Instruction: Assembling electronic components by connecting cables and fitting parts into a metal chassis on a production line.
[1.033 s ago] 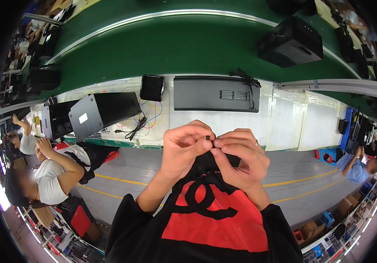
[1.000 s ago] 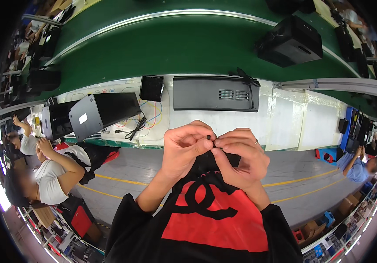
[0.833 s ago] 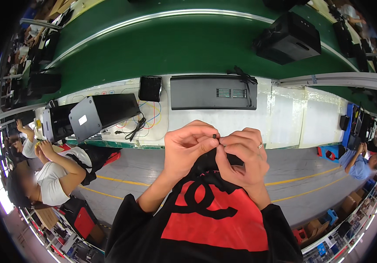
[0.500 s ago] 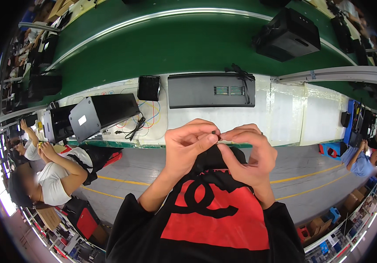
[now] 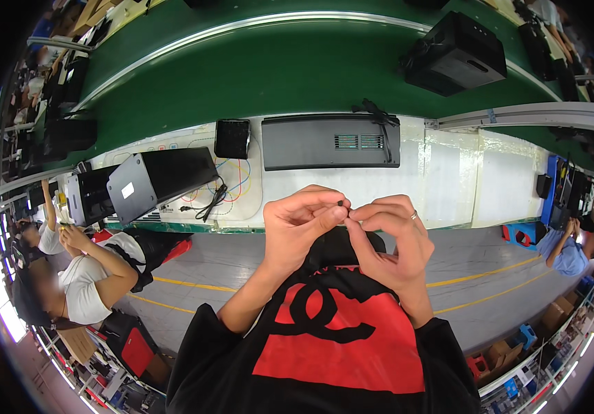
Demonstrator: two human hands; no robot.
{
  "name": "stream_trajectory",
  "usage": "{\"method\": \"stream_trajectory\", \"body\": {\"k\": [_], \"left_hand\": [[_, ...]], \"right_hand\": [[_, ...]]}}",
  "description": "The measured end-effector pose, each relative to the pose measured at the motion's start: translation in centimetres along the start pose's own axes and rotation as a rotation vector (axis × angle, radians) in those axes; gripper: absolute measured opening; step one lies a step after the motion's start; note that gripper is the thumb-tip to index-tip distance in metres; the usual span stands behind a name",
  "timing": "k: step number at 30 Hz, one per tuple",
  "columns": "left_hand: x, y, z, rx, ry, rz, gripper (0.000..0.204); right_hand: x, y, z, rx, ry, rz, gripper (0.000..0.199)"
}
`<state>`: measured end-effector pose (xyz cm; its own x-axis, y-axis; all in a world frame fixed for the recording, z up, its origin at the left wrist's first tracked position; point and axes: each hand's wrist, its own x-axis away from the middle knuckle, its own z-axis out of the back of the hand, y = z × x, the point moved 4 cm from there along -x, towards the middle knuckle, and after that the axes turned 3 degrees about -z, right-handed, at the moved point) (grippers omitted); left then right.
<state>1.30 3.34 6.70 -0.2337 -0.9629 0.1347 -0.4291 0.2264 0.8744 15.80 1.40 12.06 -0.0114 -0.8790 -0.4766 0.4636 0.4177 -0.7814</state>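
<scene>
Nearest, black shirt point(image 5: 352, 366) with a red front panel. Ahead of it, left hand point(image 5: 288, 224) raised, thumb and index finger closed in a narrow pinch on a small black piece point(image 5: 341, 203). Right hand point(image 5: 407, 255) alongside, thumb and index tips almost meeting just beside the piece; firm grip or mere touch there, not clear from this view. Finer shape of the piece too small to read. For good handling: hold the left pinch steady, steer with the right fingertips alone, press lightly and evenly. Likely risk with so small a piece: slipping or rolling; best done well inside the front edge of the white workbench point(image 5: 442, 200), away from the grey floor point(image 5: 186, 269). Toward the left of the workbench, angled black case point(image 5: 183, 172), with a black power cord point(image 5: 214, 201) trailing toward the front edge. By the back edge, small black box point(image 5: 232, 140); right of it, long black case point(image 5: 297, 146) with two vent grilles point(image 5: 346, 142). Beyond the back edge, green surface point(image 5: 255, 76), and at its right, boxy black case point(image 5: 462, 55).
</scene>
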Motion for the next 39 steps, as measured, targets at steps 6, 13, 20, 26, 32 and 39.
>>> {"method": "stream_trajectory", "body": {"k": [6,13,20,26,32,39], "left_hand": [[-0.2,-0.9,-0.3,0.099,0.007,0.068,0.017],[-0.1,-2.4,-0.4,-0.002,0.043,0.086,0.018],[-0.2,-9.0,1.7,-0.067,0.124,0.289,0.018],[0.1,-13.4,4.5,-0.085,0.144,0.407,0.020],[0.3,-13.5,6.0,-0.087,0.185,0.417,0.020],[0.2,-13.5,6.1,-0.078,0.191,0.415,0.020]], "right_hand": [[0.1,0.8,0.7,-0.081,0.019,-0.131,0.030],[1.1,1.4,0.5,0.120,0.014,-0.050,0.029],[6.0,9.3,1.0,0.204,0.132,-0.362,0.024],[9.5,23.0,1.6,0.497,-0.082,-0.208,0.020],[8.4,25.2,0.0,0.585,-0.292,-0.053,0.018],[7.8,25.0,-0.5,0.667,-0.544,0.024,0.012]]}}
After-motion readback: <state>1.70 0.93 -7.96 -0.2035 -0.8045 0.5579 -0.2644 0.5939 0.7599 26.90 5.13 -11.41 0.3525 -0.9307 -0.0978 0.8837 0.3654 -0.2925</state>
